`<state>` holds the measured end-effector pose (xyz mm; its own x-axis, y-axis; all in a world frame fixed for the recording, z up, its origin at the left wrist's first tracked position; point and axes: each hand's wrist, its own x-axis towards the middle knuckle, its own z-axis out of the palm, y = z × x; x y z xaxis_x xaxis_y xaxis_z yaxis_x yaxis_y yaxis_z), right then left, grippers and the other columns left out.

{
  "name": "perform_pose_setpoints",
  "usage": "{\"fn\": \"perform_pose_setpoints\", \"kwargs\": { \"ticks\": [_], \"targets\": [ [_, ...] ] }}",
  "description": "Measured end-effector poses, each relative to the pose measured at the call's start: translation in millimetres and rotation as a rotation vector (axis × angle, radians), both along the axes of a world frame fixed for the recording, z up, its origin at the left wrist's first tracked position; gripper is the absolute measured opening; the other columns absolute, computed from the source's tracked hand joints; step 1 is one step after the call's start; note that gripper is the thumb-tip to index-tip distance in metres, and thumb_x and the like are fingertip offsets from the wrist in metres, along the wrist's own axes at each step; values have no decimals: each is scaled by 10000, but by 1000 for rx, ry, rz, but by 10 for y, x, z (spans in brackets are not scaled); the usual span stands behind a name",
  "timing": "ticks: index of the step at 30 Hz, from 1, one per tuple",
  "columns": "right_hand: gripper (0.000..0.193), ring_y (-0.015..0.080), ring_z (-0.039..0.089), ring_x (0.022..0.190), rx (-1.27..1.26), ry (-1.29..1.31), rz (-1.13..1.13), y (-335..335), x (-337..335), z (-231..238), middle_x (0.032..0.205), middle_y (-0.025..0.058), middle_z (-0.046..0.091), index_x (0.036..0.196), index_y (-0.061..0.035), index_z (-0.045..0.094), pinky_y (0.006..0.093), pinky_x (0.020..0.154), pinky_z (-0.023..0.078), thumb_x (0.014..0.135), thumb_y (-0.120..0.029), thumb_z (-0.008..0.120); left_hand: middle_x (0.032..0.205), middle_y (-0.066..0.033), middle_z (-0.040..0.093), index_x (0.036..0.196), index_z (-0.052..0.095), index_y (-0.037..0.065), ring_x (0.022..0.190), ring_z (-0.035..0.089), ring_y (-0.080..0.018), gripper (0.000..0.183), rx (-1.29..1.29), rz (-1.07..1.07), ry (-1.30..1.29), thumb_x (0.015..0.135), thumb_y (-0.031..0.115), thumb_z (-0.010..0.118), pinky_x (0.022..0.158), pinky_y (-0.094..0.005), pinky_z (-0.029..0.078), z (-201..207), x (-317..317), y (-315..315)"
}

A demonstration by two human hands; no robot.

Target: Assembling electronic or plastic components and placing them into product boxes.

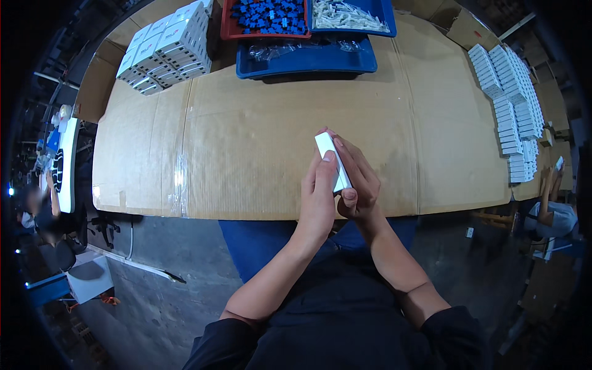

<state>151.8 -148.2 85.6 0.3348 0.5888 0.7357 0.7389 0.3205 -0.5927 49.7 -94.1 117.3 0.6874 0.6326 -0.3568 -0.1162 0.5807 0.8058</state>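
Above the near part of the cardboard-covered table (259,142), both my hands hold one white rectangular plastic piece (333,161), tilted with its long side running away from me. My left hand (319,191) is closed on its left side, the thumb pressed on the top face. Along the right side lie the fingers of my right hand (362,179), its thumb bent near the piece's close end. The underside of the piece and several fingertips are hidden.
Stacked white slotted blocks (166,49) stand at the far left, with more white stacks (512,105) at the right edge. At the back are a red bin (265,36) of blue parts, a blue bin (351,31) of white parts and another blue tray (308,66). People work at both sides.
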Motion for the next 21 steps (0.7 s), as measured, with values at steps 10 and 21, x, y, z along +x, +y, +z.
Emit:
{"fn": "perform_pose_setpoints", "kwargs": {
  "ticks": [10, 21],
  "targets": [
    [679, 485, 641, 1247, -5, 27, 15, 24, -100, 21, 1377, 322, 618, 1416, 115, 554, 479, 1041, 531, 1117, -465, 367, 1174, -50, 589, 1412, 492, 36, 1033, 625, -131, 541, -17, 39, -32, 1097, 475, 460, 822, -296, 542, 133, -70, 4],
    [692, 474, 632, 1272, -22, 85, 23, -4, -191, 9, 1385, 315, 619, 1415, 121, 553, 471, 1062, 517, 1120, -476, 365, 1345, -80, 579, 1609, 391, 72, 1166, 576, -136, 615, -29, 32, 3, 1127, 454, 415, 883, -279, 529, 133, -135, -22]
  ]
}}
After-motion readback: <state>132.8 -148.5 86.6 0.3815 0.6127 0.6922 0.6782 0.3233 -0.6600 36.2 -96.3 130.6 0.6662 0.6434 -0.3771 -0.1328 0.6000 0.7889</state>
